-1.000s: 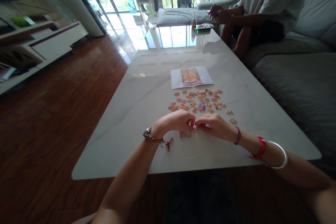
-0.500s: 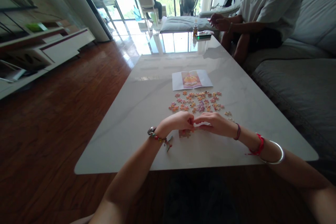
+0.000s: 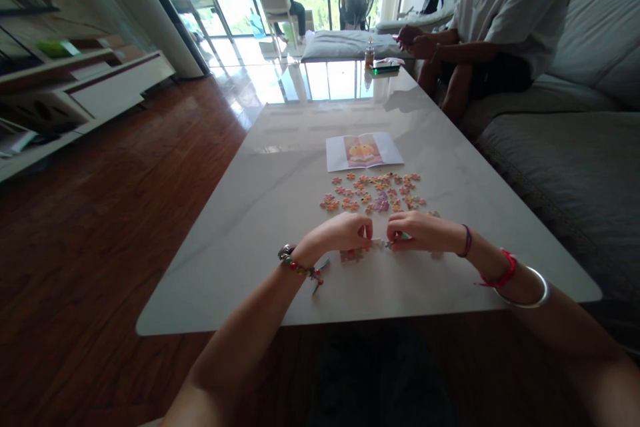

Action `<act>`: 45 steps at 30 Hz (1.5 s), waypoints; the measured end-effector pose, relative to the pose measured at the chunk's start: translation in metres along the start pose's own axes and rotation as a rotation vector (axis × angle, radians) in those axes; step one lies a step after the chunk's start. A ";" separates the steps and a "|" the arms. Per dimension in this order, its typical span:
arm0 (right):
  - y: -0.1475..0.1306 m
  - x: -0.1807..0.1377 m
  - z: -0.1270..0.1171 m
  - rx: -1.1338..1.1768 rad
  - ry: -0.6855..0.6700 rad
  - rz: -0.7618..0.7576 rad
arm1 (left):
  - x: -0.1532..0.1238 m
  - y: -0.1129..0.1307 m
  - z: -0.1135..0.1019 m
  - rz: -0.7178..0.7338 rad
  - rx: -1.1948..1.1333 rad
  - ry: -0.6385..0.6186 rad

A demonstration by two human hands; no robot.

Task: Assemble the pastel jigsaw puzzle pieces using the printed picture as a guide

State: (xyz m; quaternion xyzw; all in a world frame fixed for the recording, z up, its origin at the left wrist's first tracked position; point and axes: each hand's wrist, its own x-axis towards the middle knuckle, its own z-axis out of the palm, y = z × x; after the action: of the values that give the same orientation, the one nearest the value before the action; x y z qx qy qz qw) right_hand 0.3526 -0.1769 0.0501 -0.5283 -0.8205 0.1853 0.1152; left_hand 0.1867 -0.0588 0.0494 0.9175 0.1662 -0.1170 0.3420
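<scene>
My left hand (image 3: pixel 345 230) bends down over the table, its fingers closed at the edge of a small joined section of puzzle (image 3: pixel 351 255). The pale puzzle piece under its fingertips is mostly hidden. Just to the right, my right hand (image 3: pixel 423 230) pinches a small puzzle piece (image 3: pixel 388 245) close to the tabletop. A narrow gap separates the two hands. Beyond them lie many loose puzzle pieces (image 3: pixel 383 201) in pink, orange and purple. Behind those rests a creased sheet with a printed picture (image 3: pixel 364 151).
The white marble-look table (image 3: pixel 225 247) has rounded corners. A bottle (image 3: pixel 369 55) and a dark object with a green light (image 3: pixel 385 69) stand at its far end. A person (image 3: pixel 493 27) sits on the grey sofa (image 3: pixel 565 147) to the right. A white cabinet (image 3: pixel 117 90) is at the left.
My right hand has moved right, away from my left hand, and its fingers have curled into a pinch. More of the pale pieces between the hands shows. My left hand has barely moved.
</scene>
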 end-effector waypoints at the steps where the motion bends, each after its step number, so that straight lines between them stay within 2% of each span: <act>1: -0.002 -0.001 -0.001 0.003 0.011 0.001 | 0.000 0.001 0.001 0.006 -0.008 0.000; 6: -0.013 -0.001 -0.001 0.006 0.061 -0.014 | 0.003 0.004 0.007 0.028 -0.018 0.064; 12: -0.010 -0.002 0.003 -0.078 0.052 -0.016 | 0.004 0.005 0.009 -0.058 -0.158 -0.019; 17: -0.005 -0.004 0.001 -0.116 0.045 0.004 | 0.004 0.006 0.008 -0.029 -0.074 0.034; 23: -0.005 -0.003 0.000 -0.091 0.066 0.042 | 0.004 0.004 0.010 -0.026 -0.069 0.040; 31: -0.005 -0.003 -0.001 -0.059 0.016 0.027 | 0.002 0.007 0.009 -0.058 -0.089 0.026; 40: -0.007 0.001 0.006 -0.005 0.115 0.041 | 0.002 0.004 0.010 -0.014 -0.067 0.031; 45: -0.008 0.004 0.010 0.068 0.126 0.105 | 0.001 0.005 0.008 0.010 -0.075 0.024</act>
State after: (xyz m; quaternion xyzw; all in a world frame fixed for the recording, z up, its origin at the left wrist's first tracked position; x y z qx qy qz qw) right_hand 0.3406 -0.1781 0.0441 -0.5770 -0.7761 0.1853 0.1744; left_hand 0.1887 -0.0675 0.0457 0.9061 0.1701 -0.0978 0.3748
